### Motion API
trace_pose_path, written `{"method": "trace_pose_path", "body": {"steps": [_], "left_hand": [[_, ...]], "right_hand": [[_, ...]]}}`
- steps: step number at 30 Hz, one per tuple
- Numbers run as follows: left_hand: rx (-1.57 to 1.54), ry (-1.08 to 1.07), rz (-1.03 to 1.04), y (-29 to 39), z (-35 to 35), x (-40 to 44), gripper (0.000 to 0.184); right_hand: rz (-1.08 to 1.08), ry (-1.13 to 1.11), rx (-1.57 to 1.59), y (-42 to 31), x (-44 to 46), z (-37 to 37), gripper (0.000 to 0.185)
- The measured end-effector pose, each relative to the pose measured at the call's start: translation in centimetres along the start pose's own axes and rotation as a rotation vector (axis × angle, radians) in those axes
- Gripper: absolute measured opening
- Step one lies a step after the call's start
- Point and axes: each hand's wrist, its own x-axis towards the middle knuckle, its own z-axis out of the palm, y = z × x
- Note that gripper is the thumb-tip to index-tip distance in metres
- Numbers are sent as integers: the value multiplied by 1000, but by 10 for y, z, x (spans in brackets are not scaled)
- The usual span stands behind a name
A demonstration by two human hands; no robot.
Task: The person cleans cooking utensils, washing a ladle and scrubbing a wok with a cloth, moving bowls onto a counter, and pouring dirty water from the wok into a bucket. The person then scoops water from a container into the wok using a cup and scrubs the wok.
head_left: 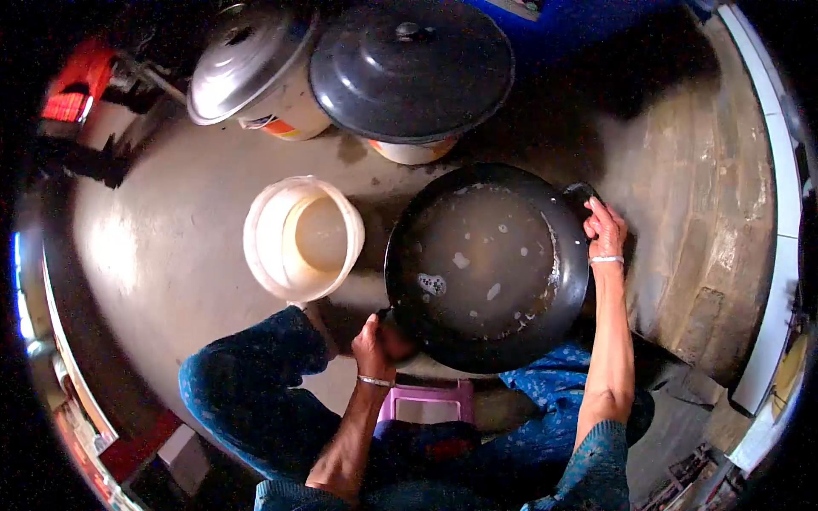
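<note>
A wide black wok is between my two hands, holding murky water with patches of foam on it. My left hand is closed on the wok's handle at its lower left. On the upper right, my right hand grips the opposite loop handle. Just left of the wok stands a white plastic bucket with cloudy liquid inside. Whether the wok's base touches the floor is hidden.
Behind the wok stand two pale buckets, one under a silver lid, the other under a dark lid. A pink plastic stool sits between my knees. Stone-like steps border the right side. A red object lies at far left.
</note>
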Motion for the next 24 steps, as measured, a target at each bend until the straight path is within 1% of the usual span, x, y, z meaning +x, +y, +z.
{"method": "trace_pose_path", "body": {"steps": [2,6,8,12,14,15,17,18,20,21,24], "left_hand": [[53,-6,64,11,-2,-16,32],[-21,-19,51,27,-19,-40,32],[21,-87,106,42,-28,-58,33],[-18,-84,125,60,-38,-79,37],[-192,-116,-9,77,-40,-93,34],[-206,-116,-11,80,-43,-93,34],[-301,-164,-91,87,-51,-93,35],[-310,-164,-94,90,-52,-95,35],[-283,-94,-21,94,-54,-99,35],[-268,-117,35,94,-58,-97,35],[-284,-108,-13,110,-63,-101,36]], "right_hand": [[-7,-31,-44,-12,-11,4,20],[-28,-88,-49,-40,-35,17,21],[-45,-87,-103,-58,-47,27,20],[-72,-146,-131,-82,-64,38,22],[-72,-166,-152,-88,-68,42,22],[-62,-156,-145,-92,-70,46,21],[-55,-150,-146,-100,-77,56,20],[-52,-142,-142,-104,-81,63,19],[-58,-141,-136,-111,-89,71,18],[-61,-139,-134,-115,-92,76,17],[-79,-128,-147,-124,-101,97,18]]}}
